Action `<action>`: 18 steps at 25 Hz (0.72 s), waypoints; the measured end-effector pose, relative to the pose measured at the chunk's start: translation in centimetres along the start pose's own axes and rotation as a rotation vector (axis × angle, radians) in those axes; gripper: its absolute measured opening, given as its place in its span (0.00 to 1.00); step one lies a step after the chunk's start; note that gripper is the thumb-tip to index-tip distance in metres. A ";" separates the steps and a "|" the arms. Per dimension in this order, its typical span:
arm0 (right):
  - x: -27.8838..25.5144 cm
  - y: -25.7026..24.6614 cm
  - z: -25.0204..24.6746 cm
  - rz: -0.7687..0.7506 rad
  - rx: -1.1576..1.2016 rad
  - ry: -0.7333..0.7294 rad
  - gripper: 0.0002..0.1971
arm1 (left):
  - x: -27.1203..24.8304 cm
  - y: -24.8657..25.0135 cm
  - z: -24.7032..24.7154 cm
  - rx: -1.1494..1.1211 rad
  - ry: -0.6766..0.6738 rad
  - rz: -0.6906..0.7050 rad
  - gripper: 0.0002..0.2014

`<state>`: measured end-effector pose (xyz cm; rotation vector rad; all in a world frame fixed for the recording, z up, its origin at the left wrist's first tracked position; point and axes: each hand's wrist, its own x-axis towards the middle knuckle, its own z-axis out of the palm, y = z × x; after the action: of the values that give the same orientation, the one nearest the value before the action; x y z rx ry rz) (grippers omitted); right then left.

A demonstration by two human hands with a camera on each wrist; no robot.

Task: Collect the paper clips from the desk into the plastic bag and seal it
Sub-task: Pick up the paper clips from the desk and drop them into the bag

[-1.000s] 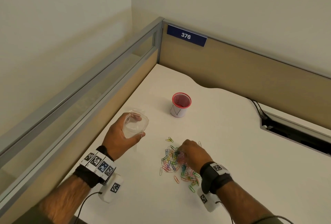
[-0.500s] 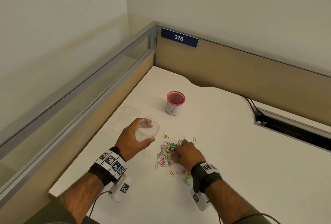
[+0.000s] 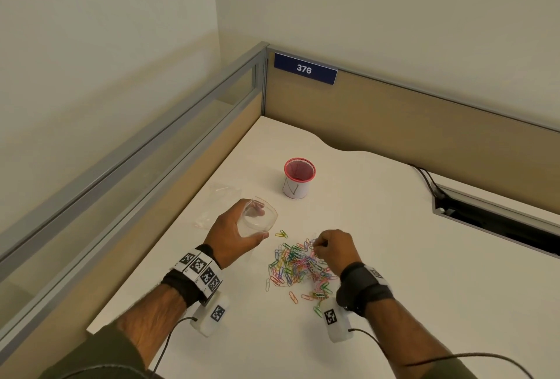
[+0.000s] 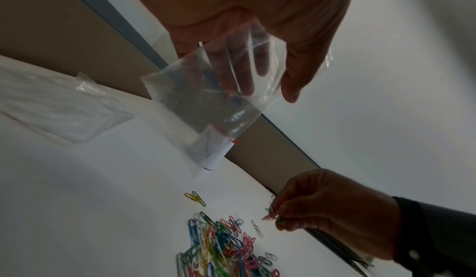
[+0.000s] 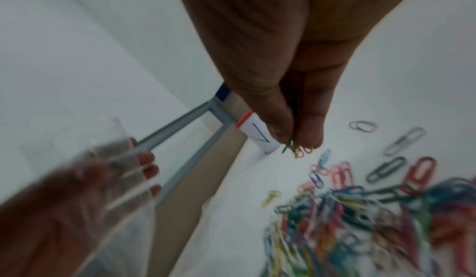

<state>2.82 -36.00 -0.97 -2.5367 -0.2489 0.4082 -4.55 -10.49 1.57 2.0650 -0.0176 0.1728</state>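
A heap of coloured paper clips (image 3: 298,266) (image 4: 219,246) (image 5: 360,210) lies on the white desk (image 3: 394,242). My left hand (image 3: 239,233) (image 4: 257,27) grips a small clear plastic bag (image 3: 260,216) (image 4: 219,98) (image 5: 108,159) above the desk, left of the heap, its mouth held open. My right hand (image 3: 330,248) (image 4: 322,210) (image 5: 296,128) is raised just over the heap's far edge and pinches a few clips (image 5: 300,151) (image 4: 273,217) between thumb and fingertips.
A red-rimmed mesh cup (image 3: 299,178) stands behind the hands. More clear plastic bags (image 3: 218,199) (image 4: 59,106) lie flat at the desk's left edge. Partition walls (image 3: 424,124) close the left and back; a cable slot (image 3: 497,221) opens at the right.
My right hand has lifted off the heap with a few clips pinched. My left hand has carried the bag rightward, closer to the heap.
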 end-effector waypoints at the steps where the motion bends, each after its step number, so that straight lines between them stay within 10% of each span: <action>1: -0.4 -0.2 -0.9 0.018 0.081 0.008 0.05 | 0.2 0.0 0.1 0.002 -0.004 0.002 0.22; 8: -3.0 -6.9 -7.4 -0.150 0.400 0.036 0.02 | 1.4 1.0 1.8 -0.001 -0.041 0.013 0.24; 18: -3.4 -14.1 -7.4 -0.459 -0.050 0.004 0.07 | 1.4 2.5 2.6 -0.055 -0.041 0.047 0.21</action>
<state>0.81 -28.80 13.53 -2.4267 -0.8260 0.2170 -3.09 -13.84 2.70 2.0143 -0.0947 0.1571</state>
